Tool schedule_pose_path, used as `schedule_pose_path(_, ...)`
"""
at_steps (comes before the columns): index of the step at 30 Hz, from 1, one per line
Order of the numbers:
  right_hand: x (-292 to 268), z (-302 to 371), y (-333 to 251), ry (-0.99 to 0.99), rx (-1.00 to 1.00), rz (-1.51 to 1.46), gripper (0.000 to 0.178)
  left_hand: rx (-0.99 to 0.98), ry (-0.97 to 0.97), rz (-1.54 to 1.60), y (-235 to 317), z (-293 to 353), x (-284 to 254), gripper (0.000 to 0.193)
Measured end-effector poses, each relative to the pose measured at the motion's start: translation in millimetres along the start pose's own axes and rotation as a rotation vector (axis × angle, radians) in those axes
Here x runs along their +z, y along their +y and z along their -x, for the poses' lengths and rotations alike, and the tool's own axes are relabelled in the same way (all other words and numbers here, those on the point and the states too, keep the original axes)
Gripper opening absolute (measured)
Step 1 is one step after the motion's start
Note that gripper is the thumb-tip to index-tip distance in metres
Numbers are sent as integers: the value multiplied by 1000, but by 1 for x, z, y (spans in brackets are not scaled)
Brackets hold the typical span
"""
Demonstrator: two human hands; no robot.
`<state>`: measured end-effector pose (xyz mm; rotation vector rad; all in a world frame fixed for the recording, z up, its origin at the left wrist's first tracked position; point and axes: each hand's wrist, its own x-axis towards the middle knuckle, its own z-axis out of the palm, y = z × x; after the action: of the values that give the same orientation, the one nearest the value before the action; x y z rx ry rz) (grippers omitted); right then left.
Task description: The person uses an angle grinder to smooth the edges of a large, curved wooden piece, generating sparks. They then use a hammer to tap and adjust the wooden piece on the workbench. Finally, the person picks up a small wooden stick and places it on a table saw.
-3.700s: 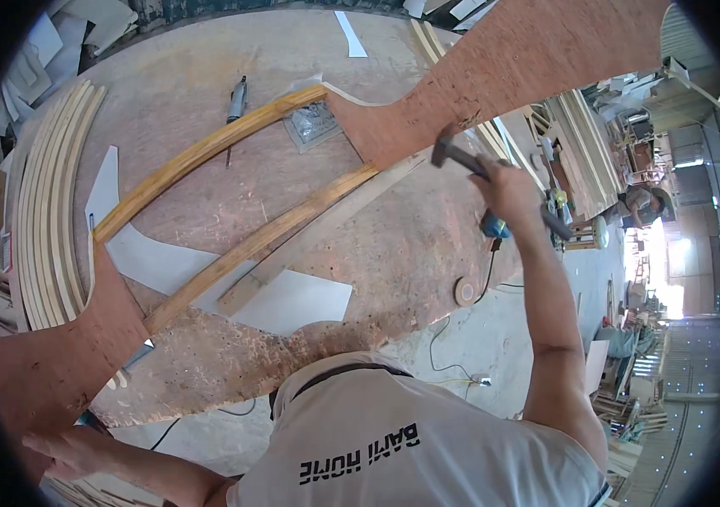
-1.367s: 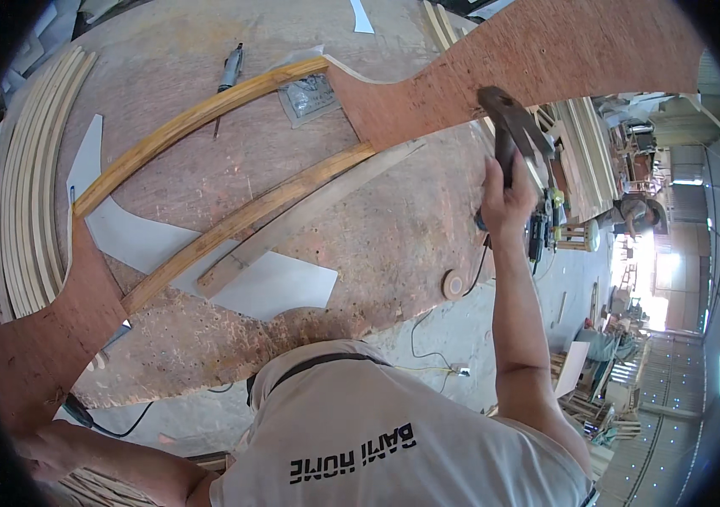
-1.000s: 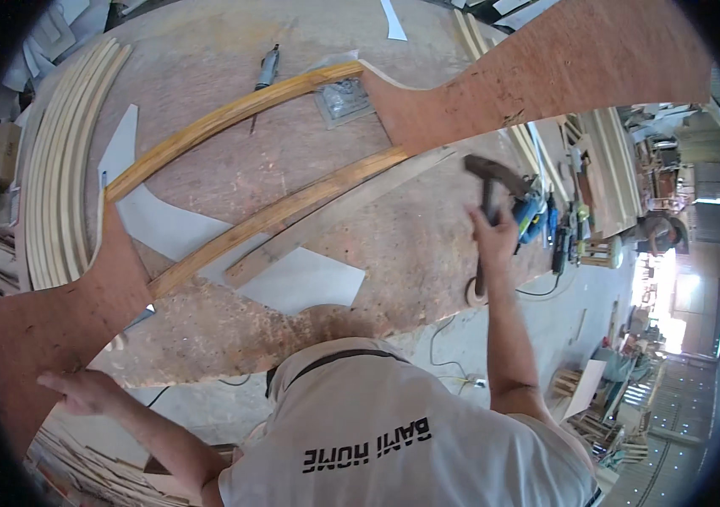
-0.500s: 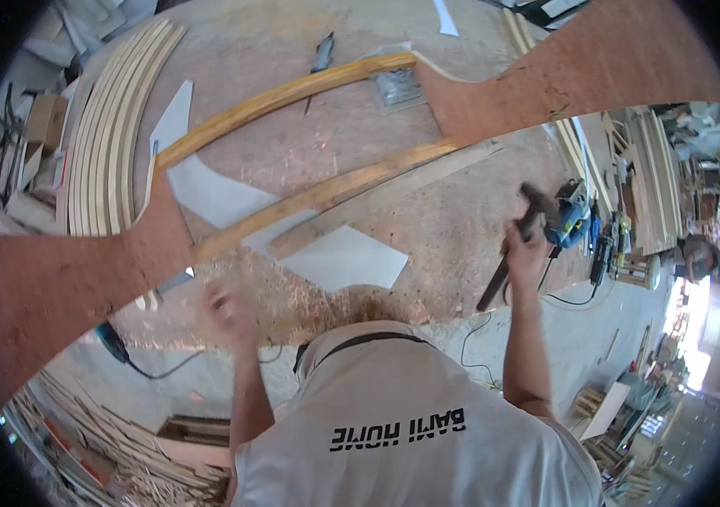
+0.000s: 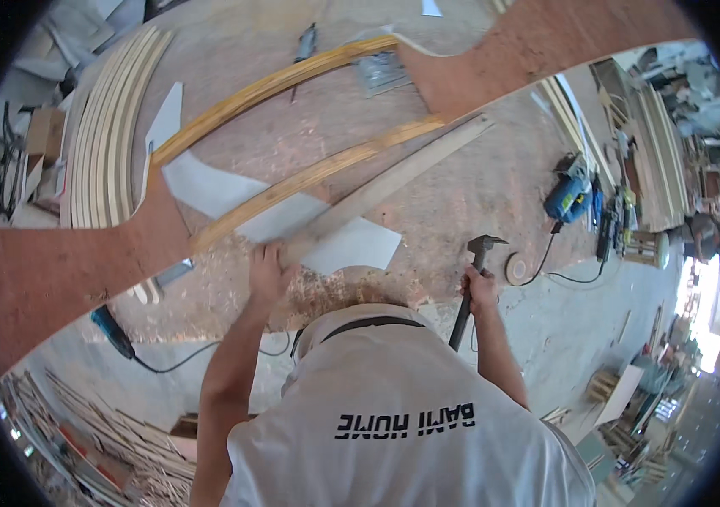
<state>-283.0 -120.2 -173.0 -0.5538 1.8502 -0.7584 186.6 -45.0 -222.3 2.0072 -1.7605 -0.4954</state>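
Note:
My right hand (image 5: 482, 289) is closed around the handle of a claw hammer (image 5: 485, 245), held head up over the near side of the workbench (image 5: 427, 253). My left hand (image 5: 268, 275) grips the near end of a loose wooden strip (image 5: 385, 186). That strip slants away to the right, across a white sheet template (image 5: 358, 245). Just beyond it lies a frame whose two curved wooden rails (image 5: 317, 179) join a brown plywood panel (image 5: 64, 266) on the left and another plywood panel (image 5: 537, 59) on the right.
Several curved wooden strips (image 5: 110, 127) are stacked at the left. A blue jigsaw (image 5: 569, 198) and a tape roll (image 5: 516, 268) sit at the right, with a power cord trailing. Beyond the far rail are a grey power tool (image 5: 306, 42) and a plastic bag (image 5: 381, 74).
My left hand has moved forward and right onto the strip's end, and the strip has shifted. The hammer in my right hand has come nearer and to the left.

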Motion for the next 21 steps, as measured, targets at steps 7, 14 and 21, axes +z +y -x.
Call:
schedule_pose_path(7,14,22,-21,-30,-92,18,18,-190,-39,117,-45,121,-50,67)
schedule_pose_path(14,31,68,-132,33,-609,170,19,-413,1005,345,-46,56,-184,72)
schedule_pose_path(21,39,72,-336,180,-1228,-120,40,-336,1280,777,-1,-17,-234,53)
